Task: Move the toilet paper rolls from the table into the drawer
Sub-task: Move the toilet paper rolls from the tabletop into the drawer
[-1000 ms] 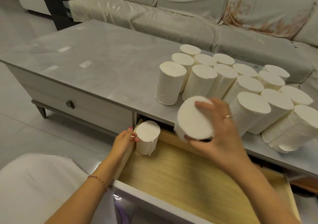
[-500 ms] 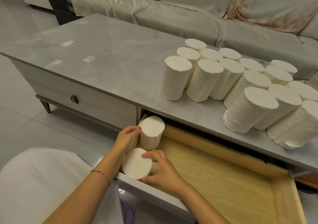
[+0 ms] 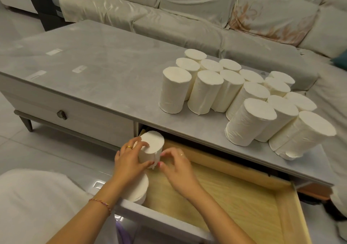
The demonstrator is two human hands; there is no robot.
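Observation:
A white toilet paper roll (image 3: 152, 144) stands upright in the back left corner of the open drawer (image 3: 289, 213). My left hand (image 3: 129, 160) wraps around its left side, and the fingertips of my right hand (image 3: 178, 167) press on its right side. A second roll (image 3: 138, 189) stands in the drawer's front left corner, partly hidden under my left wrist. Several more rolls (image 3: 204, 91) stand packed together on the right half of the grey table (image 3: 97, 65).
The drawer's wooden bottom (image 3: 234, 197) lies bare to the right of the two rolls. A shut drawer with a dark knob (image 3: 61, 114) is on the left. A light sofa (image 3: 187, 18) runs behind the table. White fabric (image 3: 37, 202) covers the lower left.
My right hand set the second roll down in the drawer's front left corner, let it go, and moved up to the first roll. My left hand closed further around that first roll.

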